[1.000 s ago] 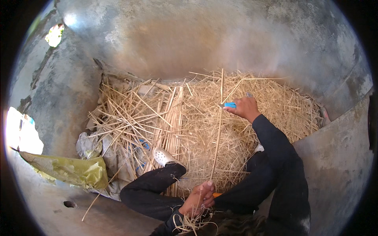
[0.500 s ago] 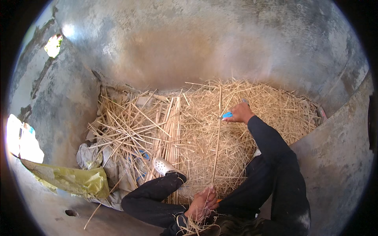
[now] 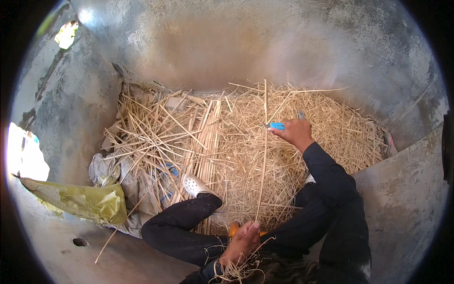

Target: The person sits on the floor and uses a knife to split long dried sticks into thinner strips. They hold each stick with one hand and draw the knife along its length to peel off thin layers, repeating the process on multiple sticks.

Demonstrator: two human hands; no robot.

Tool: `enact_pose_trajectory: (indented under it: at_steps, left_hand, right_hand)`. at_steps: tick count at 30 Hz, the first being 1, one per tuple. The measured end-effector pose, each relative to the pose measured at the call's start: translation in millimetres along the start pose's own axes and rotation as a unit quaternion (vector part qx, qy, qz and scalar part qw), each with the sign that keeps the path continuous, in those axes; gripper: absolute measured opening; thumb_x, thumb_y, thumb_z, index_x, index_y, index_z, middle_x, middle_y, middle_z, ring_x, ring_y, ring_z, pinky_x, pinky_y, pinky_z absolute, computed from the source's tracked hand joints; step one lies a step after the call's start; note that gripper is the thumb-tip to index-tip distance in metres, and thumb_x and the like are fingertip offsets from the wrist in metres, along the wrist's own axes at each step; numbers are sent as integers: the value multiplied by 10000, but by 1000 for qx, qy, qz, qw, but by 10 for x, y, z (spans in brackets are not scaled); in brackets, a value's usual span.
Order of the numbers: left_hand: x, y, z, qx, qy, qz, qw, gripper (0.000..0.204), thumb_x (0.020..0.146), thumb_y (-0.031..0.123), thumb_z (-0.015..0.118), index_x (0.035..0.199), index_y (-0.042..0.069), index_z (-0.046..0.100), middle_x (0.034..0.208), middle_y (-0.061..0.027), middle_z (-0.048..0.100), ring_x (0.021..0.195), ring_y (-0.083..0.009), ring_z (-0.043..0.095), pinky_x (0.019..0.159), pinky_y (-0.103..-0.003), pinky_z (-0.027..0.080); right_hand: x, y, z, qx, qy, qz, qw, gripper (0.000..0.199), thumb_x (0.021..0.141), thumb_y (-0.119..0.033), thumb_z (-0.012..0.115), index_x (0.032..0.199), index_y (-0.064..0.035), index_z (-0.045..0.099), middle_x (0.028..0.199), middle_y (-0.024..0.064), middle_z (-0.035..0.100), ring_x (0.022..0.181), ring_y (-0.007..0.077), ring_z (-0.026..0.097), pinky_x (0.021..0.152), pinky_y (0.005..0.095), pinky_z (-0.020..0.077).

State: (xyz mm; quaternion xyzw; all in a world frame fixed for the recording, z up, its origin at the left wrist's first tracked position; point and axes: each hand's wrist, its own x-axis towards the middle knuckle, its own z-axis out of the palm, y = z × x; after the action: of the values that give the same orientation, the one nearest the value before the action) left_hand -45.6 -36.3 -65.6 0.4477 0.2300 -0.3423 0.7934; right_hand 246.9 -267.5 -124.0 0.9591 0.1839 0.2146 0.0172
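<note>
A long pale cane strip (image 3: 262, 184) runs upright from my lap toward the far wall, over the straw. My left hand (image 3: 242, 242) is closed around its near end, low at the centre, with thin curled shavings (image 3: 236, 272) about the wrist. Farther off, my right hand (image 3: 294, 131) grips a small blue-handled knife (image 3: 277, 126). Its tip meets the strip, or nearly so. Beyond the tip a thin sliver (image 3: 281, 107) slants to the right; whether it is joined to the strip I cannot tell.
Straw-like shavings (image 3: 340, 128) are heaped to the right. Straight strips (image 3: 208, 137) lie side by side left of centre, beside a tangled pile (image 3: 146, 128). A white clog (image 3: 195, 184) is on my foot. Yellow sheeting (image 3: 94, 201) hangs at left, and concrete walls (image 3: 227, 42) enclose the space.
My right hand and the knife have shifted a little to the right and farther away. The slanting sliver now stands out beside the strip. My left hand still holds the near end.
</note>
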Motion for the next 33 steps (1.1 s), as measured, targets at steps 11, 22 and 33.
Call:
enact_pose_trajectory:
  at_steps: [11, 22, 33]
  left_hand:
    - [6, -82, -24, -37, -24, 26, 999, 288, 997, 326, 515, 823, 117, 418, 595, 53, 322, 459, -55, 268, 425, -230, 245]
    - [-100, -134, 50, 56, -44, 47, 996, 256, 996, 317, 518, 868, 104, 458, 616, 67, 367, 476, -34, 327, 431, -211, 266]
    - [-194, -28, -10, 24, -47, 40, 998, 257, 1001, 314, 507, 871, 98, 455, 643, 55, 361, 516, -49, 327, 473, -218, 288]
  right_hand:
    - [-33, -152, 47, 575, -187, 203, 770, 803, 891, -732, 359, 417, -84, 349, 413, 50, 315, 404, 194, 241, 429, 419, 228]
    - [119, -98, -411, 95, 112, 42, 988, 668, 863, -727, 420, 634, -112, 545, 494, 70, 523, 430, 192, 536, 447, 379, 408]
    - [108, -256, -649, 728, -258, 191, 606, 694, 958, -642, 330, 550, -81, 368, 485, 7, 311, 470, 124, 297, 456, 296, 330]
